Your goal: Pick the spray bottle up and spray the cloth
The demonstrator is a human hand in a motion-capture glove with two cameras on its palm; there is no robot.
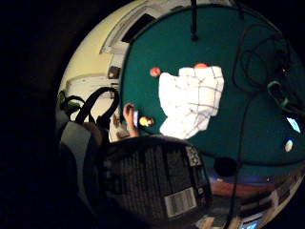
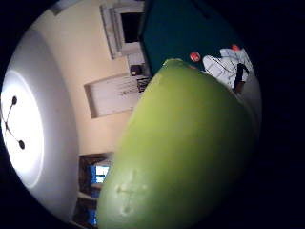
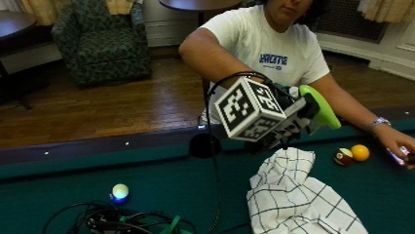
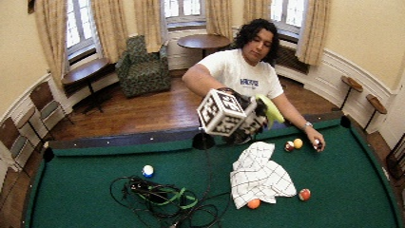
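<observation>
**Bottle held in the air above the cloth**

Hands first: the gloved right hand [image 3: 285,124] is raised above the near edge of the worktop [image 3: 58,175], its fingers curled round a spray bottle [image 3: 317,108] with a bright green body and a dark printed label with a barcode. The bottle is off the worktop, tilted, its green side filling the thumb side palm view. Just below and beyond the hand lies a crumpled white cloth [image 3: 298,200] with thin dark checks, spread on the green felt. The bare left hand [image 3: 399,146] rests on the felt beside a yellow ball [image 3: 360,152] and a striped ball [image 3: 343,156]. Further off, two orange balls [image 4: 304,194] lie at the cloth's far edge, and a tangle of cables [image 4: 158,197] lies well apart from it.
</observation>
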